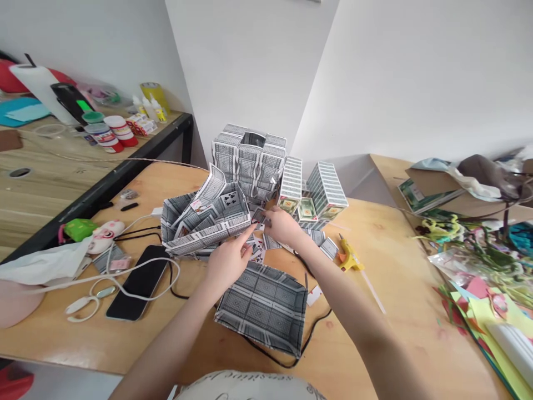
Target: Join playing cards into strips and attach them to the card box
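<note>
1. Left hand [227, 261] is out over the middle of the table [400, 311], fingertips pinching the near right corner of a folded card tray [204, 222], so that grip is clenched on the tray's wall.
2. Right hand [282, 226] sits just right of that same corner, fingers curled on a loose playing card [259, 215]. Looks like it's grasping the card, though the fingers hide most of it.
3. The tray is made of playing cards, mostly backs out; a club card shows face-up on its inside wall. It sits left of centre, open side up, a bit tilted.
4. Right behind it stands a taller card box [250, 161] with a dark opening on top, and next to that two slanted card stacks [312, 189].
5. A flat woven card panel [264, 305] lies under both forearms, near the table edge.
6. More loose cards are scattered between the hands and the panel.
7. A yellow glue gun [348, 256] lies just right of the right wrist, with its black cord looping under the panel.
8. Left side clutter: a black phone [137, 282] with a white cable [125, 289] draped over it, plus a pink toy [104, 234].
9. Far right is a heap of coloured paper scraps [478, 289].
</note>
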Available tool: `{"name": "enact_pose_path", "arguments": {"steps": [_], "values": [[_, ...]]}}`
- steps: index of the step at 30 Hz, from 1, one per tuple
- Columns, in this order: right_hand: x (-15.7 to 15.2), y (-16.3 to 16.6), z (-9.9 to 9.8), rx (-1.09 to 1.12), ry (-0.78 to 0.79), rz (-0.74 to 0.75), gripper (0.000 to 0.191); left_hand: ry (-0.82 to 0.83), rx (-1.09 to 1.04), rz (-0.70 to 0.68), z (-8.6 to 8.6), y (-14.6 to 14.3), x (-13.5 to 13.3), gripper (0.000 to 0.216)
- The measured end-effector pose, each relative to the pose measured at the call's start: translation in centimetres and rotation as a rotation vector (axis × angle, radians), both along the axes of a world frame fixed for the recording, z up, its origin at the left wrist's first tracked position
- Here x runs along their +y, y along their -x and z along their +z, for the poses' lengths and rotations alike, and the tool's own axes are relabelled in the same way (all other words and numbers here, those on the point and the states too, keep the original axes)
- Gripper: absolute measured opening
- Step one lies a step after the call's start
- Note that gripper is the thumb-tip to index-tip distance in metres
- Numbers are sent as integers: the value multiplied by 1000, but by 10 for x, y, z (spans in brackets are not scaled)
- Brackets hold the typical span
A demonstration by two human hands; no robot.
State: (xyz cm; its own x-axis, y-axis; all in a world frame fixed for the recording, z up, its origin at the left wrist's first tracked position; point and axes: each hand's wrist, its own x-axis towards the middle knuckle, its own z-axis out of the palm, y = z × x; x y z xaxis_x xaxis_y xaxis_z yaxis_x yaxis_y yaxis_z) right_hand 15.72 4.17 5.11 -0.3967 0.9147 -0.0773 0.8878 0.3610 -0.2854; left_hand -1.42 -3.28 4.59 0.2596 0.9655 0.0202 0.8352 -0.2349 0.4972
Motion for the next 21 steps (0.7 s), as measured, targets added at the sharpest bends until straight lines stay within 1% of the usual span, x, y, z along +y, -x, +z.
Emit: {"name": "enact_pose_path", "arguments": {"steps": [4, 6, 8, 10, 11, 13, 15, 17, 18, 19, 21], "values": [[-19, -9, 42, 162, -149, -24, 38, 1, -107, -29, -4, 1, 3, 50], [-22, -6, 59, 257, -205, -3, 37, -18, -153, -57, -3, 2, 1, 42], [-20, 3, 70, 350, -232, 60, 34, -77, -180, -97, 1, 3, -6, 30], [-15, 15, 75, 400, -238, 156, 35, -191, -207, -112, 9, 7, -14, 23], [-13, 22, 75, 411, -240, 194, 37, -272, -225, -89, 14, 10, -18, 21], [-9, 34, 74, 424, -233, 261, 39, -473, -233, 9, 24, 18, -22, 20], [-7, 41, 73, 429, -203, 343, 42, -633, -166, 89, 32, 30, -20, 19], [-8, 43, 72, 437, -166, 425, 43, -662, -13, 103, 36, 42, -13, 24], [-9, 41, 71, 454, -157, 443, 42, -647, 67, 123, 36, 48, -9, 28], [-10, 37, 70, 482, -154, 433, 41, -617, 143, 122, 34, 53, -5, 30], [-10, 26, 66, 566, -166, 342, 38, -547, 255, 95, 30, 61, 0, 20]]}}
